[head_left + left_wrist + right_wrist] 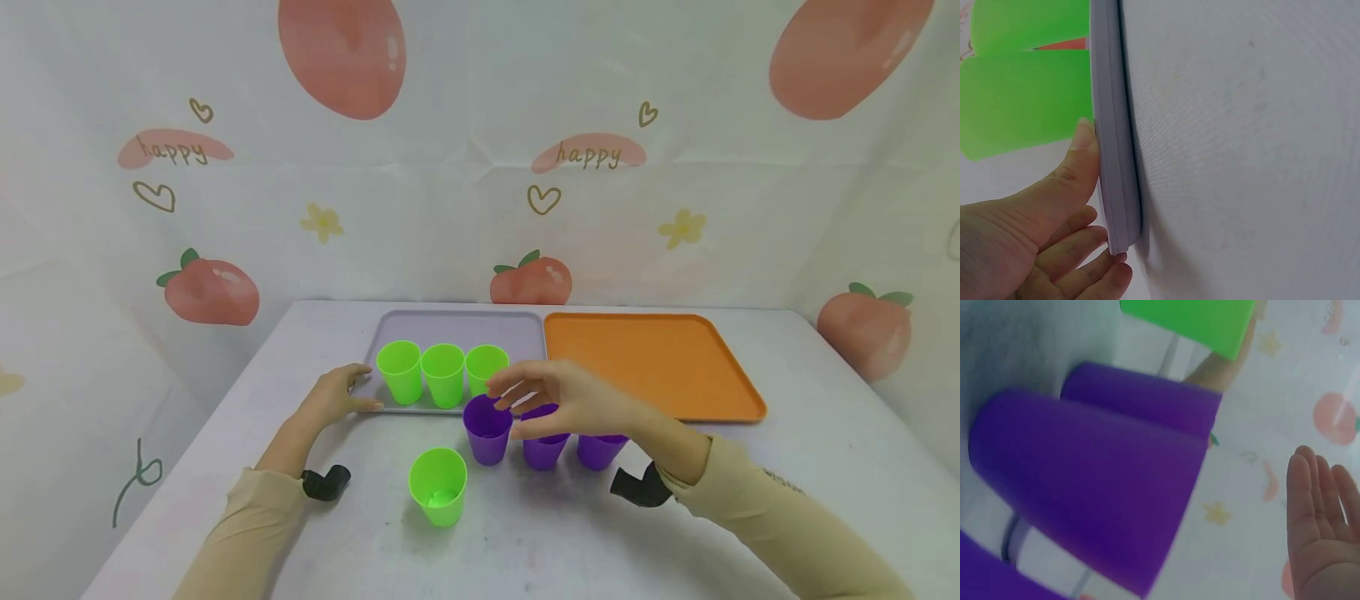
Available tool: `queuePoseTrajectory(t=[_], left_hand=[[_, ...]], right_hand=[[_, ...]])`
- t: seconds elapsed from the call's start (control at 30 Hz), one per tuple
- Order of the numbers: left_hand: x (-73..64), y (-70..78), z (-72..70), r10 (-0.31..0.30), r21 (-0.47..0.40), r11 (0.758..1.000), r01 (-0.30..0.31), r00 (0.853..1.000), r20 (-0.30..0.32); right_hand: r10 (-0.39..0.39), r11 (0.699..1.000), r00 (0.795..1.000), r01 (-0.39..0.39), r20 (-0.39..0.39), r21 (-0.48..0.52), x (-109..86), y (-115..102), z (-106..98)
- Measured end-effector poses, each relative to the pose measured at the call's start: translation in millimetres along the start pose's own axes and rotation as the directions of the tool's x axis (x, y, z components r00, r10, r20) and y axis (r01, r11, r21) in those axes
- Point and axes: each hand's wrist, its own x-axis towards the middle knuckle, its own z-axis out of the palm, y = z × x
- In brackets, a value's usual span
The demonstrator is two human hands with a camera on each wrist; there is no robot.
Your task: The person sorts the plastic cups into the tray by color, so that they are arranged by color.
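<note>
Three bright green cups stand in a row in the grey-lilac tray. My left hand is at the tray's near left corner, fingers and thumb apart and beside the leftmost cup. In the left wrist view its thumb lies at the tray's rim, close to a green cup. My right hand hovers over three purple cups, holding nothing, its fingers spread loosely. It partly hides the middle and right purple cups. A fourth, separate green cup stands upright nearer to me.
An orange tray lies against the right side of the grey-lilac one. The white tabletop ends at a fruit-printed cloth hanging behind. A black strap piece sticks out at each wrist.
</note>
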Motion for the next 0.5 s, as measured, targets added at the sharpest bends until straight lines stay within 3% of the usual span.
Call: queuePoseTrajectory(t=[0.13, 0.33, 0.5], left_hand=[[-0.3, 0.6, 0.0, -0.004, -0.001, 1.000, 0.004, 1.000, -0.001], [-0.7, 1.0, 0.0, -0.009, -0.004, 1.000, 0.009, 1.000, 0.001], [-0.3, 0.2, 0.2, -0.011, -0.003, 1.000, 0.011, 1.000, 0.006]], right_hand=[[-0.023, 1.000, 1.000, 0.023, -0.007, 0.010, -2.1, 1.8, 16.1], [0.011, 0.999, 1.000, -0.009, -0.029, 0.051, -4.0, 3.9, 40.2], [0.016, 1.000, 0.998, -0.015, -0.059, 0.014, -3.4, 7.5, 61.0]])
